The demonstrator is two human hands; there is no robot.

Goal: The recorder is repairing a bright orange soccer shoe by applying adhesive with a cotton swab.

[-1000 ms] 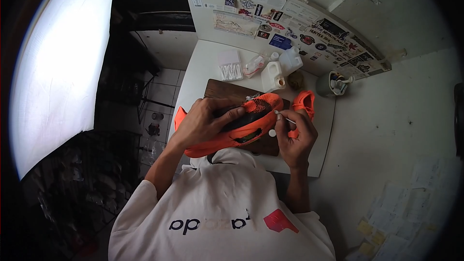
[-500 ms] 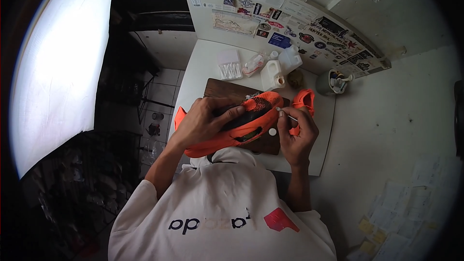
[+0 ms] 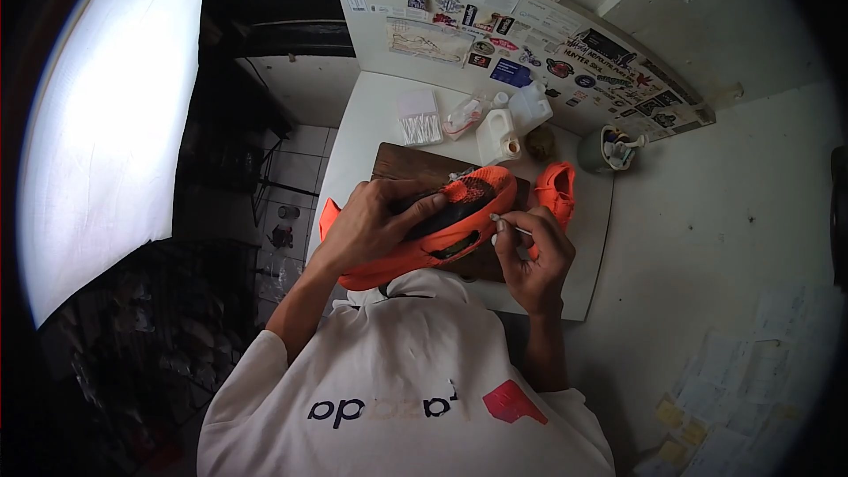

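Observation:
An orange running shoe [image 3: 473, 224] with a dark middle to its sole lies tilted across my front, sole up. My left hand [image 3: 375, 219] is closed around it, thumb pressed on the dark sole area. Pinched between the thumb and fingers of my right hand [image 3: 539, 263] is a thin white cotton swab [image 3: 495, 217]. Its tip is at the shoe's orange sidewall, near the right end; whether it touches I cannot tell. Beyond my right fingers rests a second orange shoe [image 3: 556, 190], partly hidden by the hand.
Under the held shoe lies a dark wooden board [image 3: 402, 162] on the white table [image 3: 360, 115]. Toward the back stand a box of cotton swabs [image 3: 420, 119], a plastic bag [image 3: 463, 117], plastic jugs [image 3: 497, 137] and a container of brushes [image 3: 605, 152]. A sticker-covered panel [image 3: 521, 40] rises behind.
My right hand has moved a little left and down with the cotton swab, now lower along the shoe's side and over the white cap. My left hand and the shoe have hardly moved.

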